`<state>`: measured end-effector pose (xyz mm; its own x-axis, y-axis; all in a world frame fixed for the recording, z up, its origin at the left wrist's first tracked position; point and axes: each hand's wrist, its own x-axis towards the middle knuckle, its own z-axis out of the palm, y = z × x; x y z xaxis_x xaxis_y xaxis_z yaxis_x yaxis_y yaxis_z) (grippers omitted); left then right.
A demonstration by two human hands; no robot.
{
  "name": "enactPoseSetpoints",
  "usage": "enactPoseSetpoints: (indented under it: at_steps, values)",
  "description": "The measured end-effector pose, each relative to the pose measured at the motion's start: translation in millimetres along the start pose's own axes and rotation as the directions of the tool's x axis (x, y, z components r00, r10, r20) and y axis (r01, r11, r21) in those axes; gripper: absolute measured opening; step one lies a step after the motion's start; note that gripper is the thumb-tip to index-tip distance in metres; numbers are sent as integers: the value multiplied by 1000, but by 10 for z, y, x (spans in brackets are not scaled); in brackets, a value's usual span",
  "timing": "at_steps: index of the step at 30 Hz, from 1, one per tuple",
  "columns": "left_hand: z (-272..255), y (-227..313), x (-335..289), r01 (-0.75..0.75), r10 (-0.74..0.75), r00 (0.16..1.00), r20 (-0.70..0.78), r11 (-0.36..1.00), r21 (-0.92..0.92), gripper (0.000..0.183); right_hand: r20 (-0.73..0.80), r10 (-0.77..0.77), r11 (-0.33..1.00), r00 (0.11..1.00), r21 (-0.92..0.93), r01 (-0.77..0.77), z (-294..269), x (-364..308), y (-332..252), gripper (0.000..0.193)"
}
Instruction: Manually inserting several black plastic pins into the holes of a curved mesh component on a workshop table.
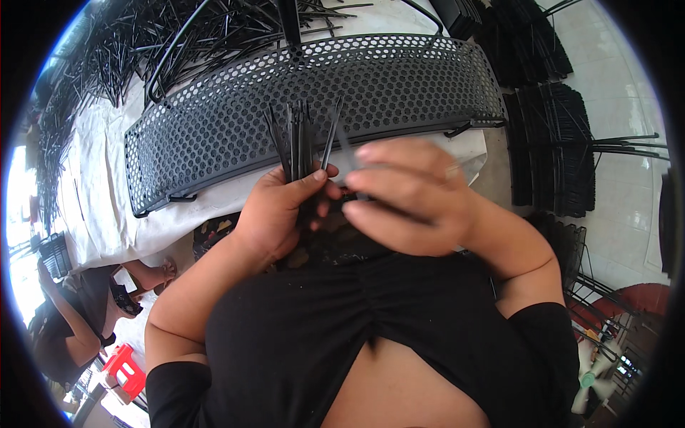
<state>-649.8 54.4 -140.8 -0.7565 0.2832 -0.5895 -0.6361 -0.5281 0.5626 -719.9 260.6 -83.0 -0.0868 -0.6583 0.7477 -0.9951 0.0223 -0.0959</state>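
Note:
My left hand [275, 207] is closed around a bundle of thin black rods [300, 143], which stand upright with their tips fanned apart. One rod on the right side of the bundle leans away, pinched near my left thumb. Close to its right is my right hand [421, 196], smeared by motion. A faint dark streak shows by its fingertips, and I cannot make out whether it holds a rod. Just beyond both hands lies a long, black perforated panel [235, 121] with a bent rim and small feet along its near edge.
White sheeting [93, 203] covers the work surface. A large heap of loose black rods [121, 68] lies at the far left. Stacks of black panels [549, 150] stand on the tiled floor at right. At lower left are another person [64, 328] and a red plastic stool [126, 371].

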Motion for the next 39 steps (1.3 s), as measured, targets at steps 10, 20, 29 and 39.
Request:
enactPoseSetpoints:
  at_steps: [10, 20, 29, 39]
  values:
    - [407, 170, -40, -52, 33, 997, 63, 945, 323, 18, 385, 902, -134, 194, 678, -723, 116, -150, 194, 21]
    - [218, 230, 2, 106, -119, 990, 73, 980, 166, 18, -483, 829, 533, 282, 529, -660, -770, -637, 1078, 17]
    - [70, 169, -6, 138, -122, 984, 130, 983, -124, 33, -667, 652, 642, 362, 231, -731, -1064, -934, 1421, 18]
    - [225, 174, -47, 120, -125, 992, -4, 963, -240, 47, -529, 726, 590, 439, 152, -793, -1210, -946, 1626, 15]
